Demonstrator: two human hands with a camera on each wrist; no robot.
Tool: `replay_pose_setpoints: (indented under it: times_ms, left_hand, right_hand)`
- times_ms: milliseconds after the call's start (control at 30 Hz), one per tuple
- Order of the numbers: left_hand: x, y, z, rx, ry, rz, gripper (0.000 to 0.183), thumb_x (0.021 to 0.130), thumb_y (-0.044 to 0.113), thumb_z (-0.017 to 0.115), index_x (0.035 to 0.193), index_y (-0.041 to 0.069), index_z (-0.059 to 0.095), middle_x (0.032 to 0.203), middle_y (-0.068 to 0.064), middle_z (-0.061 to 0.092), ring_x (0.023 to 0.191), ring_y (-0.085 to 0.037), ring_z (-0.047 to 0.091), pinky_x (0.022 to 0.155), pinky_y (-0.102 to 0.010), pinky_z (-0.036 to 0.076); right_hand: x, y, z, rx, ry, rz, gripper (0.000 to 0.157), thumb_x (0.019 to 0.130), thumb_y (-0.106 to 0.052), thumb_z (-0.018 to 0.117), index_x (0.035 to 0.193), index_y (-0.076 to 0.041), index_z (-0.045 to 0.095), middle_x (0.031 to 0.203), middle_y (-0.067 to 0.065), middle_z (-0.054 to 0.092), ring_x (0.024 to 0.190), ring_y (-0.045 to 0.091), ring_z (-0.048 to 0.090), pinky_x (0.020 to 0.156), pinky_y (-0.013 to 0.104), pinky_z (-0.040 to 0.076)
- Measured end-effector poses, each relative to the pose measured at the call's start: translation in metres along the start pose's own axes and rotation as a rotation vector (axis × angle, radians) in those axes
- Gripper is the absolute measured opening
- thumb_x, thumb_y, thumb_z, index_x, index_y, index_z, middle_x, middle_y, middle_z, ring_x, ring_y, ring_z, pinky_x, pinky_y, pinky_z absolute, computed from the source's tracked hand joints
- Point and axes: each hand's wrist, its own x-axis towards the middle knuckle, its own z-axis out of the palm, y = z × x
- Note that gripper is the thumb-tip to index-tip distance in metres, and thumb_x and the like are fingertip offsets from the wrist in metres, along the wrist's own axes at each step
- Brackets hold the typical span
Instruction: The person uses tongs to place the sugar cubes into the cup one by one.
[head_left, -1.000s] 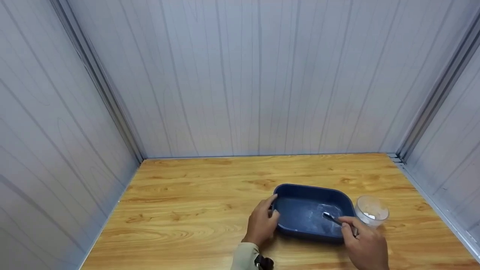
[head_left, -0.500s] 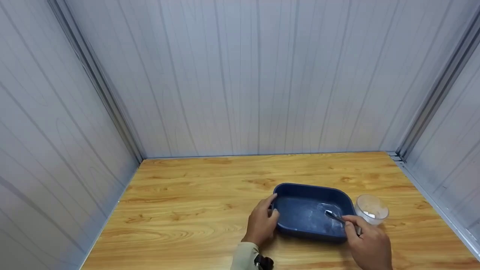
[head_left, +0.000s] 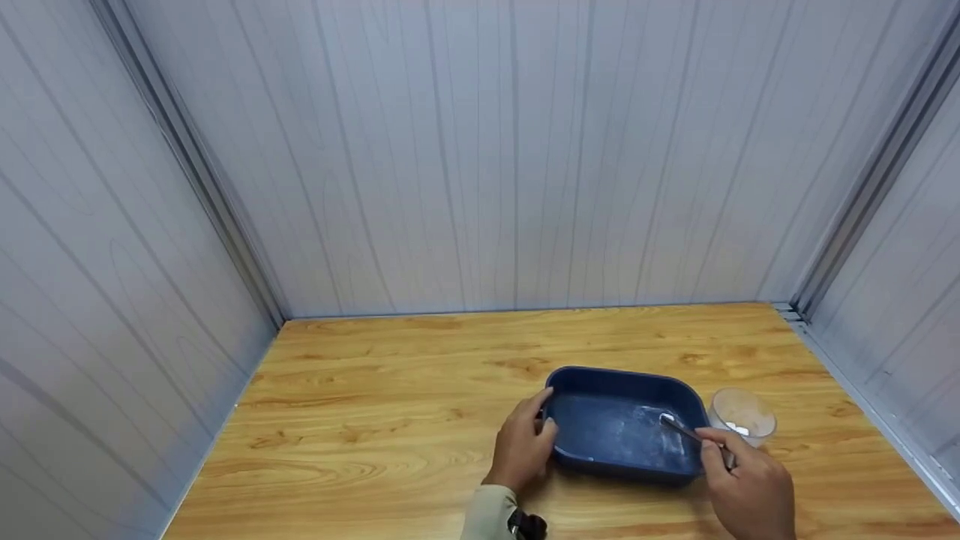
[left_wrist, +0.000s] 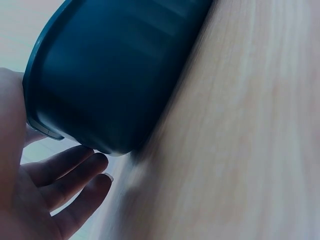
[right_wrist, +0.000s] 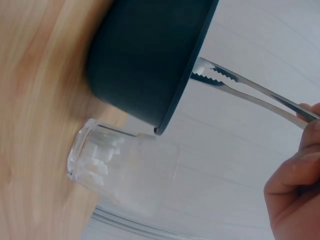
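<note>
A dark blue rectangular basin (head_left: pixel 600 427) stands on the table, with whitish smears on its floor. My left hand (head_left: pixel 521 442) holds its left end by the rim, thumb and forefinger at the edge; in the left wrist view the other fingers (left_wrist: pixel 82 195) spread below the rim. My right hand (head_left: pixel 750 484) grips metal tongs (head_left: pixel 686 431) with toothed tips, seen in the right wrist view reaching behind the basin's rim. A small white piece (head_left: pixel 666 418) shows at the tips. Right beside the basin is a clear glass (right_wrist: pixel 145 170) with several white pieces inside.
The wood-grain table (head_left: pixel 360 420) extends left of and behind the basin. Pale panel walls (head_left: pixel 480 150) enclose its back and sides. A dark wristband (head_left: pixel 527 523) sits at the left sleeve.
My right hand has moved slightly to the right with the tongs, and the tips have shifted toward the basin's right end. My left hand and the basin hold their place.
</note>
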Motion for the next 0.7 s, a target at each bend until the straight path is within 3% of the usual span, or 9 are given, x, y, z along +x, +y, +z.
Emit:
replay_pose_setpoints:
  times_ms: [233,500,700]
  left_hand:
    - [0.000,0.000,0.000,0.004,0.004,0.013,0.047,0.087,0.016,0.059,0.133,0.025,0.052,0.119,0.008,0.056,0.102,-0.007,0.055,0.086,-0.033,0.045]
    - [0.000,0.001,-0.001,-0.007,-0.002,0.007,0.046,0.087,0.016,0.059,0.132,0.025,0.054,0.119,0.009,0.056,0.098,-0.005,0.055,0.084,-0.033,0.045]
    - [0.000,0.001,-0.001,-0.001,0.003,0.015,0.046,0.086,0.016,0.059,0.132,0.024,0.054,0.117,0.008,0.057,0.098,-0.005,0.055,0.083,-0.033,0.046]
  right_hand:
    - [0.001,0.003,-0.003,-0.012,0.021,0.007,0.012,0.078,-0.007,0.064,0.084,-0.013,0.073,0.055,-0.007,0.045,0.045,0.010,0.032,0.045,0.024,0.024]
    - [0.002,0.009,-0.004,0.052,0.105,-0.077,0.016,0.075,-0.003,0.065,0.084,-0.014,0.073,0.052,-0.012,0.039,0.045,0.004,0.031,0.044,0.022,0.023]
    - [0.004,0.012,-0.007,0.035,0.102,-0.017,0.016,0.077,-0.004,0.065,0.085,-0.015,0.073,0.053,-0.011,0.043,0.045,0.003,0.033,0.045,0.020,0.023]
